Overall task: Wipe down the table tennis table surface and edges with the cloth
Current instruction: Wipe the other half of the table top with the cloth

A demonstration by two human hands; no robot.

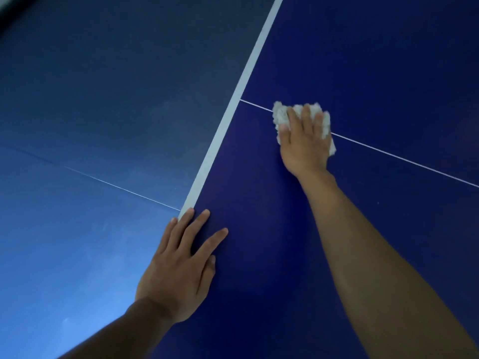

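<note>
The right hand [303, 143] lies palm down with its fingers straight and slightly spread, pressing flat on the cloth [281, 115] rather than curling round it. The cloth is white and fluffy, bunched under the fingers and palm; it shows beyond the fingertips and along both sides of the hand. Under the hand and cloth runs a thin white line [401, 158], which comes out on the thumb side and again on the little-finger side, so the cloth sits right on it. All round this hand is the dark blue table [363, 60], and the bare right forearm [375, 255] reaches back from the wrist toward the person. Well apart, on the thumb side of the right hand and nearer the person, the left hand [176, 270] rests flat on the table, fingers straight and fanned, holding nothing. Its middle fingers touch the near end of a wide pale band [233, 104] that marks the table's edge and runs away from the fingertips, passing close to the cloth on its thumb side. Beyond the band, on the little-finger side of the left hand, lies another blue surface [103, 99], lighter in tone, crossed by its own faint thin line [116, 186] that ends near the left fingertips.
</note>
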